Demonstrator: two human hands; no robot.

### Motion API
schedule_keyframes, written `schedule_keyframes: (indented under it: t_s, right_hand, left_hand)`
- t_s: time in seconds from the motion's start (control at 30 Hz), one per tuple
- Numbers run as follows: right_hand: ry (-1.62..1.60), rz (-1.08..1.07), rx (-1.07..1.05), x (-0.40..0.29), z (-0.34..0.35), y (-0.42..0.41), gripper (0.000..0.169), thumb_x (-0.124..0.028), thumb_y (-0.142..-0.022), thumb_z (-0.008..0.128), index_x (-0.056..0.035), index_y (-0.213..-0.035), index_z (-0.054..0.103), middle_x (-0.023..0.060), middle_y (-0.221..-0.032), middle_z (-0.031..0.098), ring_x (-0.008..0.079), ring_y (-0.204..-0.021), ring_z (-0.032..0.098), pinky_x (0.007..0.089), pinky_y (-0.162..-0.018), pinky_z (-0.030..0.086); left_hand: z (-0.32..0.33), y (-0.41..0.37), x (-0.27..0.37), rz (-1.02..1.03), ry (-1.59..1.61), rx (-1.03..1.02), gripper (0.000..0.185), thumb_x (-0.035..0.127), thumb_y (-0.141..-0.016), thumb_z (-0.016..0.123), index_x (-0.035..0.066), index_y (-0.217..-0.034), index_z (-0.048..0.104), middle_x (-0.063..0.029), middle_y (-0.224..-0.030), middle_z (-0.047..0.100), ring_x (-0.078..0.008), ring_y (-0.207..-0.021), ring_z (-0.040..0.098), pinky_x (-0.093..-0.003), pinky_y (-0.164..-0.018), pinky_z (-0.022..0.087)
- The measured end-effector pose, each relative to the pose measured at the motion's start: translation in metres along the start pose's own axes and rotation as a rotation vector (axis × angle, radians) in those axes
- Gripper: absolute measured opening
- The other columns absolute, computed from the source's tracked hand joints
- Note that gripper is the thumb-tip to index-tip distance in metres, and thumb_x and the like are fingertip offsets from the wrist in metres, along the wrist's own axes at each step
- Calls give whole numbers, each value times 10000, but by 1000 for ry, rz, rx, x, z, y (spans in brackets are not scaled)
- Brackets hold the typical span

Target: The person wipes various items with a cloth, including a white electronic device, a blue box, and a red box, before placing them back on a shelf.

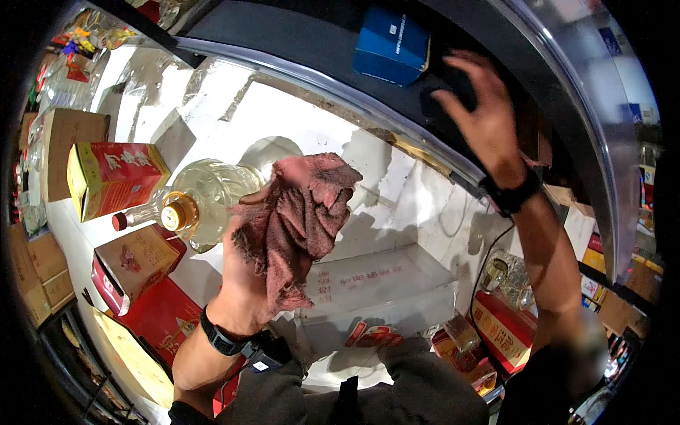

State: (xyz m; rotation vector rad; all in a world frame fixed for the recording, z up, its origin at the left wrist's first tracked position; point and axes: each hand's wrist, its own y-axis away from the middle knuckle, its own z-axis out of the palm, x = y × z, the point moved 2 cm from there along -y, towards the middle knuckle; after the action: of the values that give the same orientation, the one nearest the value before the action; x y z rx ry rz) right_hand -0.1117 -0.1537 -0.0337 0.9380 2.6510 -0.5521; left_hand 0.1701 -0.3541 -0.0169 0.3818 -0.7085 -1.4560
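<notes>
My left hand (244,281) grips a worn dark-red cloth (308,218), which hangs in folds over its fingers. Close to the cloth is a large clear glass bottle (218,183) with a gold cap. Beside that bottle stands a smaller clear bottle (141,215) with a red cap. My right hand (486,114), slightly blurred, reaches over a black shelf (308,42) with thumb and fingers spread. A blue box (392,47) with white print sits on this shelf, just left of the hand's fingertips. A dark patch between the fingers could be shadow.
A metal-edged shelf rim (319,93) crosses above the white floor. Red-and-yellow carton (122,178), printed box (138,260) and cardboard box (74,154) stand at left. A translucent grey box (377,292) lies before my legs. Red box (504,329) and black cable (481,276) are at right.
</notes>
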Motion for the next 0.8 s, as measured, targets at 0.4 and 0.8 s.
schedule_keyframes:
  t_s: [0.4, 0.8]
  right_hand:
    - [487, 640, -75, 176, -115, 117, 633, -121, -835, 799, -61, -1406, 532, 120, -1413, 570, 253, -1304, 543, 385, -1103, 428]
    - [145, 435, -73, 96, -121, 124, 749, -79, -757, 825, -20, -1418, 477, 143, -1356, 594, 226, -1257, 566, 349, -1060, 454]
  left_hand:
    - [-21, 2, -13, -80, -59, -83, 585, 443, -1042, 463, 70, -1492, 439, -144, -1497, 496, -320, -1354, 502, -464, -1181, 372]
    - [-14, 26, -11, 26, -119, -22, 574, 427, -1033, 482, 70, -1482, 451, -125, -1490, 500, -312, -1358, 493, -468, -1174, 378]
